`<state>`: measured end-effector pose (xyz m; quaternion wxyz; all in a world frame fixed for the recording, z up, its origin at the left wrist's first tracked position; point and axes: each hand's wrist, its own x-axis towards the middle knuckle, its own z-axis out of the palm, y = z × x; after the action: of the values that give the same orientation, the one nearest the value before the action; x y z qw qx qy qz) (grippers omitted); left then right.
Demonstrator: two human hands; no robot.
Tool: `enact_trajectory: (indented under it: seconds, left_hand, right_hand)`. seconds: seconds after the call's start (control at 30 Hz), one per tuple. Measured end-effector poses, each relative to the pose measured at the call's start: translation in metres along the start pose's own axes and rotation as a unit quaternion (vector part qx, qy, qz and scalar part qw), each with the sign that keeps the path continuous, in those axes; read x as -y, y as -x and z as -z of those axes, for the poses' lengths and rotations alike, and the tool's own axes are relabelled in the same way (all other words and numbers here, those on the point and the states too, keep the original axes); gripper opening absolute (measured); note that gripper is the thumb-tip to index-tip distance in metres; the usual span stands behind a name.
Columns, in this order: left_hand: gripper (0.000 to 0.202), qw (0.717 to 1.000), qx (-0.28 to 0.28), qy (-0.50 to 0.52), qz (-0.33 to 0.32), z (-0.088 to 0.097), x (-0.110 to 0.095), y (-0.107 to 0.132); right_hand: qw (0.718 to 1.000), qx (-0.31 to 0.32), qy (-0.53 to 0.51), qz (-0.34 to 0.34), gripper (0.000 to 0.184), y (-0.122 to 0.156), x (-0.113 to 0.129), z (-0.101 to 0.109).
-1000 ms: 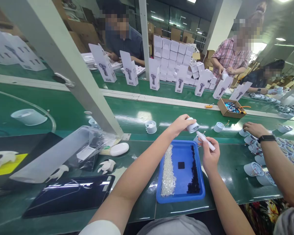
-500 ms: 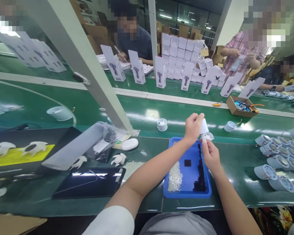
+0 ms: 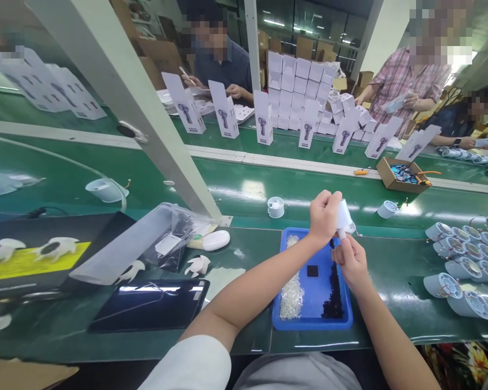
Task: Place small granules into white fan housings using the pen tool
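My left hand [image 3: 323, 216] is closed round a small white cylindrical housing [image 3: 343, 215], held above the far end of a blue tray [image 3: 311, 322]. My right hand [image 3: 348, 260] is closed just below it, gripping a slim white tool [image 3: 342, 234] whose tip goes up into the housing. The tray holds a pile of small clear parts [image 3: 290, 290] on its left, a row of small black parts [image 3: 333, 292] on its right and a black square [image 3: 312, 270] in the middle.
Several white housings [image 3: 459, 260] lie at the right. More single housings [image 3: 275, 206] sit on the green belt. A dark tablet [image 3: 150, 305], white fan blades [image 3: 197, 265] and a plastic bag [image 3: 146, 244] lie left. A slanted metal post [image 3: 146, 124] crosses. Other people work behind white boxes [image 3: 301, 86].
My hands came together, the tool's tip going up into the housing. The neighbour's arm at the right withdrew from view. The view shifted slightly left.
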<state>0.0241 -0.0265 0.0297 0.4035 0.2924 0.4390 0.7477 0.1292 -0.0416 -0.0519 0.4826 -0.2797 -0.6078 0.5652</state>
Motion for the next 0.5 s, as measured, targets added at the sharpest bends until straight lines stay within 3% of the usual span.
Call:
enact_trajectory:
  seconds: [0.13, 0.23, 0.3, 0.4, 0.43, 0.5]
  left_hand:
    - [0.049, 0.997, 0.01, -0.024, -0.068, 0.0, 0.0, 0.006]
    - [0.038, 0.993, 0.057, -0.061, -0.085, 0.002, 0.006, 0.0]
    - [0.03, 0.983, 0.125, -0.111, -0.07, 0.006, 0.01, -0.01]
    - [0.036, 0.961, 0.227, -0.157, 0.018, 0.016, 0.011, -0.031]
    - [0.035, 0.956, 0.234, -0.172, 0.038, 0.021, 0.01, -0.039]
    - [0.04, 0.948, 0.194, -0.251, 0.023, 0.033, 0.009, -0.055]
  right_hand:
    - [1.0, 0.001, 0.004, 0.021, 0.044, 0.001, 0.005, -0.002]
    - [0.999, -0.033, 0.026, 0.024, 0.042, 0.0, 0.01, -0.004]
    - [0.995, -0.072, 0.057, 0.022, 0.043, -0.002, 0.012, -0.002]
    - [0.981, -0.098, 0.168, 0.001, 0.039, -0.005, 0.01, 0.003]
    - [0.973, -0.099, 0.208, -0.009, 0.037, -0.006, 0.008, 0.005]
    - [0.962, -0.102, 0.251, -0.028, 0.032, -0.007, 0.005, 0.008]
